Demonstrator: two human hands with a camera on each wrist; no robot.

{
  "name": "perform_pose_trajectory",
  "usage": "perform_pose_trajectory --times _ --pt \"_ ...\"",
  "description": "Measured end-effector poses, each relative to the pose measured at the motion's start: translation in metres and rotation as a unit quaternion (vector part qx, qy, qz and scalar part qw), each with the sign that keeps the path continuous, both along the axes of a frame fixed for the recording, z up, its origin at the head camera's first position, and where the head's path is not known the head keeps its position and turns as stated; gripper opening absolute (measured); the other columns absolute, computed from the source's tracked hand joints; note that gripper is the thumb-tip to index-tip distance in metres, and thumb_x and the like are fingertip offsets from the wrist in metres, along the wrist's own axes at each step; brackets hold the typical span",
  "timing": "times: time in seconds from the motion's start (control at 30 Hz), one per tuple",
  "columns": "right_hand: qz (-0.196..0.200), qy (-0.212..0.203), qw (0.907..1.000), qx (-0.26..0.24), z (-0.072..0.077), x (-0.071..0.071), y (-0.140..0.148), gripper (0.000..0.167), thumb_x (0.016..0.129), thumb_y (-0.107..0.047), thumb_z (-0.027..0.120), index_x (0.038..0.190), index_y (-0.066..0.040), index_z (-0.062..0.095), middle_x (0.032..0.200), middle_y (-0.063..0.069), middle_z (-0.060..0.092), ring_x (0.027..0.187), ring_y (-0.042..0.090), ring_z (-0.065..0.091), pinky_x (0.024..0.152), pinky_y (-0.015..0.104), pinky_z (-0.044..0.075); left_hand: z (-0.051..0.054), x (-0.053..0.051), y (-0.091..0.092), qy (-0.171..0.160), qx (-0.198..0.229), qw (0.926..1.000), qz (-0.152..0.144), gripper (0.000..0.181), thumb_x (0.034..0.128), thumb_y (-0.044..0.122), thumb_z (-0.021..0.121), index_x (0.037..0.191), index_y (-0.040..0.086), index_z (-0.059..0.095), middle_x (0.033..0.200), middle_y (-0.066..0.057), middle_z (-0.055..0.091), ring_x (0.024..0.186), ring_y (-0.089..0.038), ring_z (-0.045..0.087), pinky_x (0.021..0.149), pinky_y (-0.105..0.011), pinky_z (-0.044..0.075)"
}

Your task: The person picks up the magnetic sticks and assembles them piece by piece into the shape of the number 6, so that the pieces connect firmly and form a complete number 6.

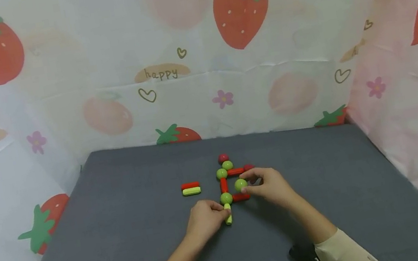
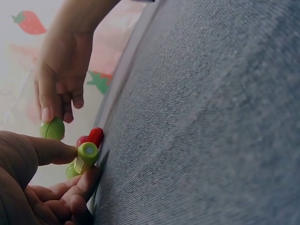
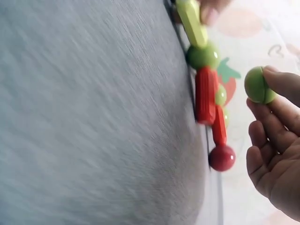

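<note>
My left hand (image 1: 206, 219) pinches a yellow-green rod (image 1: 228, 214) between thumb and fingers. The rod's upper end meets a green ball (image 1: 226, 198) on the table. In my right hand (image 1: 269, 185) a loose green ball (image 3: 257, 85) is held by thumb and fingertips, above the table. Below it a red rod (image 1: 241, 197) sticks out rightward from the lower joined ball. A red upright rod (image 1: 224, 185) links that ball to another green ball (image 1: 221, 173). From there a second red rod (image 1: 235, 171) runs right to a red ball (image 3: 222, 158).
Another green ball (image 1: 227, 165) and a red ball (image 1: 223, 158) cap the assembly. To its left lie a loose red rod (image 1: 190, 185) and a yellow-green rod (image 1: 192, 191), side by side. A strawberry-print cloth (image 1: 247, 63) hangs around the grey table (image 1: 127, 238).
</note>
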State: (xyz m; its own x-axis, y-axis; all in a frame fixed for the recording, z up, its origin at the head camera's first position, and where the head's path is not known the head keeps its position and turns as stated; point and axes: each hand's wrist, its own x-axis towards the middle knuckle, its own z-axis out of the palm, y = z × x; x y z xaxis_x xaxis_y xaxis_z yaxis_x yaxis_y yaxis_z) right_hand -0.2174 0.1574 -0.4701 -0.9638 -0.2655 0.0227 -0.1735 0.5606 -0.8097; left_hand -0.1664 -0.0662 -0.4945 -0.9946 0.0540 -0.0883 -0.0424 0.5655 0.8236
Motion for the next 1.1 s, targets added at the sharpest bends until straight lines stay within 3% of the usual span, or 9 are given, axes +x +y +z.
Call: perform_pose_trajectory --times 0.23,0.4,0.73,1.1 --pt "0.021 -0.024 0.9994 -0.015 -0.008 0.019 -0.007 0.031 0.086 -0.026 0.085 0.115 -0.022 0.076 0.104 -0.004 0.073 0.089 0.017 0.064 0.069 0.033 0.053 0.000 -0.006 0.000 0.001 -0.013 0.9999 0.009 0.014 0.0837 0.026 0.082 0.078 0.013 0.080 0.073 0.005 0.070 0.062 -0.011 0.057 0.056 -0.029 0.045" --pt "0.039 -0.038 0.9983 -0.022 -0.012 0.029 -0.011 0.031 0.084 -0.026 0.087 0.112 -0.020 0.077 0.108 -0.003 0.075 0.095 0.016 0.068 0.075 0.033 0.055 0.001 -0.008 0.001 -0.005 -0.008 0.9999 0.009 0.015 0.0848 0.026 0.082 0.077 0.013 0.080 0.070 0.005 0.068 0.061 -0.011 0.056 0.054 -0.028 0.044" --pt "0.064 -0.075 0.9944 -0.037 -0.023 0.040 -0.014 0.032 0.083 -0.023 0.087 0.112 -0.014 0.077 0.105 -0.001 0.075 0.093 0.012 0.069 0.079 0.031 0.055 0.000 -0.014 0.001 -0.007 -0.007 0.9999 0.008 0.014 0.0859 0.026 0.081 0.079 0.013 0.080 0.073 0.005 0.069 0.063 -0.012 0.057 0.055 -0.029 0.045" --pt "0.085 -0.053 0.9949 0.007 -0.032 0.050 -0.019 0.029 0.082 -0.028 0.088 0.108 -0.023 0.078 0.104 -0.008 0.073 0.096 0.012 0.066 0.084 0.034 0.054 0.001 -0.013 0.002 -0.008 0.001 0.9999 0.012 0.014 0.0858 0.025 0.080 0.078 0.013 0.079 0.072 0.004 0.068 0.064 -0.013 0.056 0.056 -0.029 0.044"
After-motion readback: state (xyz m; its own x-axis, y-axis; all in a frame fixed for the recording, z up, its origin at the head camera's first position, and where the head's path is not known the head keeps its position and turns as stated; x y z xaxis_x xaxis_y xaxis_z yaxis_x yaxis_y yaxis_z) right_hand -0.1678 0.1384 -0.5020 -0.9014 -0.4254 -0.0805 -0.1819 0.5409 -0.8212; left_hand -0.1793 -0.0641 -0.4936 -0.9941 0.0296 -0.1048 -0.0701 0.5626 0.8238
